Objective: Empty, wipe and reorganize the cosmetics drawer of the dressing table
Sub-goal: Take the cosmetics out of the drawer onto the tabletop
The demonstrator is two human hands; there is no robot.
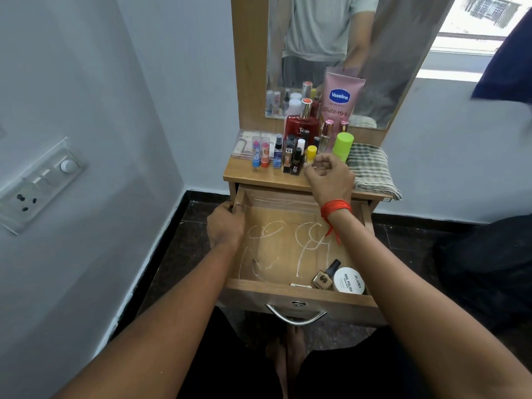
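Observation:
The wooden drawer (288,295) of the dressing table stands pulled out, its floor marked with white scribbles. In its front right corner lie a beige nail polish bottle (324,277), a white round nail polish remover jar (349,281) and a thin gold stick (300,285). My left hand (226,226) grips the drawer's left wall. My right hand (328,175), with a red thread at the wrist, hovers over the tabletop beside a small yellow-capped bottle (311,154), fingers curled; whether it holds anything is unclear. Many cosmetics stand on the tabletop, among them a pink Vaseline tube (341,96) and a red perfume bottle (300,126).
A folded checked cloth (371,168) lies on the tabletop's right end. A green-capped bottle (343,145) stands next to it. A mirror (331,53) rises behind the table. A wall with a switch plate (37,182) is at the left. Dark floor lies below.

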